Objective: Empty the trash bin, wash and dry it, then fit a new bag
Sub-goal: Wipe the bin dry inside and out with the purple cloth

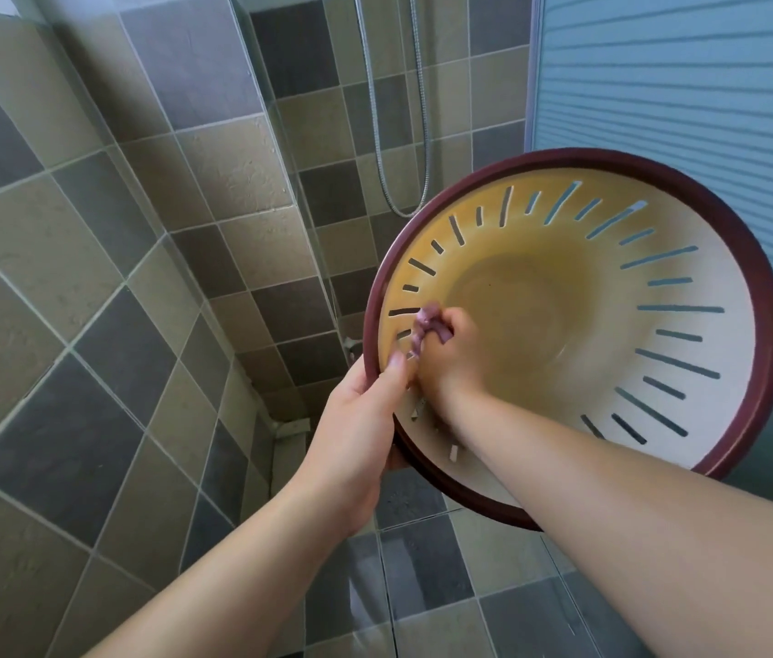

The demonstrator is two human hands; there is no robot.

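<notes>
The trash bin (pixel 612 277) is held in the air, tilted, with its open mouth toward the camera, in front of the tiled shower wall (pixel 137 230). The left hand (pixel 360 420) has its grip closed on the dark red rim (pixel 771 334) at the lower left. The right hand (pixel 451 346) is inside the bin, its grip closed on a small purple cloth (pixel 424 325) pressed against the slotted inner wall.

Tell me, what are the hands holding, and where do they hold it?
The left hand holds the trash bin by its dark red rim. The right hand, inside the bin, is closed on a small purplish cloth, bunched in its fingers.
</notes>
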